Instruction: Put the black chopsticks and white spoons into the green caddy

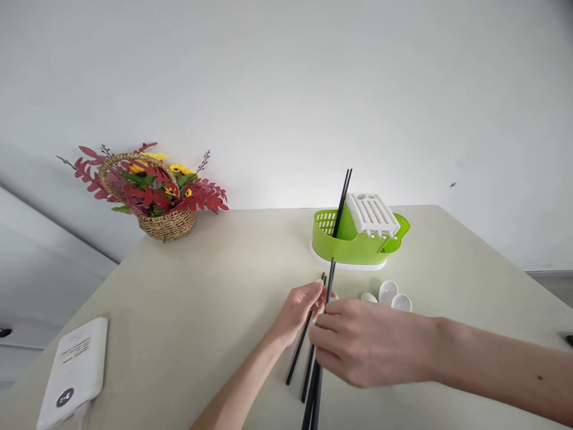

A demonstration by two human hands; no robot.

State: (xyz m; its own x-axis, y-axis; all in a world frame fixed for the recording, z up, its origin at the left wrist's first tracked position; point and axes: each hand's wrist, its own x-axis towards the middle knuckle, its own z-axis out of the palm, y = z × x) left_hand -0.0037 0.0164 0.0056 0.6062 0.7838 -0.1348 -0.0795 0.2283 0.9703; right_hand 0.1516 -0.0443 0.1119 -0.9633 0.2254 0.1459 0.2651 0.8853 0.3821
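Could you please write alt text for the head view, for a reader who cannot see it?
Two bare hands, left and right, gather black chopsticks on a pale table. Behind them a green utensil holder holds two more chopsticks, with white spoons beside it and a flower basket far left.

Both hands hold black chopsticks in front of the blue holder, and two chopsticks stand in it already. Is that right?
Not quite: the head view shows the holder is green. The left hand and right hand do hold black chopsticks.

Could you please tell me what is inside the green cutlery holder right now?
Two black chopsticks stand leaning in the green cutlery holder, beside its tilted white slotted insert. Its wall hides their lower ends and anything lower down.
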